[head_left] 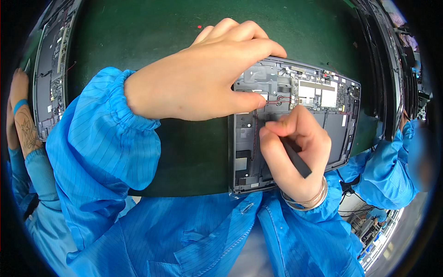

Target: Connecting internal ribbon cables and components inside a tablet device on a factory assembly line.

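An opened tablet-like device [272, 177] with a dark frame lies in front of me, its circuit board [318, 94] and inner parts showing. Over its far left corner spreads my left hand [207, 74], palm down and fingers apart. The thumb presses inside the frame beside thin red wires [279, 99], while the index finger touches the far edge. My right hand [300, 152] is closed around a slim black stick-like tool [296, 159], held like a pen. The tool points at the left part of the device, near a dark red cable [255, 138]; its tip is blurred.
The device rests on a dark green mat [184, 161]. Another opened device [50, 69] stands at the left, beside a co-worker's tattooed forearm [28, 124]. Dark panels [385, 60] line the right side. Another person in a blue smock [385, 168] is at the right.
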`<state>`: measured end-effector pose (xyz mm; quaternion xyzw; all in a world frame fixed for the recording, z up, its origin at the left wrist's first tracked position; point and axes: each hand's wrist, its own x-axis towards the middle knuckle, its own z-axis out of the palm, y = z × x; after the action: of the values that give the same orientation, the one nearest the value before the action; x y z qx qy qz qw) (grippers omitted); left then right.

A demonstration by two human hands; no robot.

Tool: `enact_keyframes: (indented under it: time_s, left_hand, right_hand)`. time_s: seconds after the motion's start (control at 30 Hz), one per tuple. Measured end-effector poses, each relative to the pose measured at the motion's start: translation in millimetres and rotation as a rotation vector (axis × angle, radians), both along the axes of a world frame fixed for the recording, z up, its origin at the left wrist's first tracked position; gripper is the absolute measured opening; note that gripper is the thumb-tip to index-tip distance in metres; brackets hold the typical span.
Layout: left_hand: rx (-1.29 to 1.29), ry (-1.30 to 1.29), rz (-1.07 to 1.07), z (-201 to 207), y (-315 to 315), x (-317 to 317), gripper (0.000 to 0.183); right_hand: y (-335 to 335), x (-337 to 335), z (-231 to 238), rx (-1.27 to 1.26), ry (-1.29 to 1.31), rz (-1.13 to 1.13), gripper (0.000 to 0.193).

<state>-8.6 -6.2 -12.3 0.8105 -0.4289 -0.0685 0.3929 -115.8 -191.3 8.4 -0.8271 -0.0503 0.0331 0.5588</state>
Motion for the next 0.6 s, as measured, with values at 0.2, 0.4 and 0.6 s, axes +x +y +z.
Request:
enact_keyframes:
  time_s: [0.2, 0.4, 0.6]
  left_hand:
    - [-0.009, -0.002, 0.014, 1.1, 3.7, -2.7, 0.057]
    - [-0.02, 0.002, 0.001, -2.1, 2.6, 0.6, 0.058]
    - [-0.001, 0.002, 0.014, 0.1, 3.2, -2.0, 0.058]
  right_hand:
    - [9.0, -4.3, -7.0, 0.112, -0.062, -0.086, 0.013]
    - [9.6, 0.5, -10.7, 0.151, -0.029, -0.129, 0.013]
    - [9.5, 1.8, -6.3, 0.036, -0.024, -0.102, 0.016]
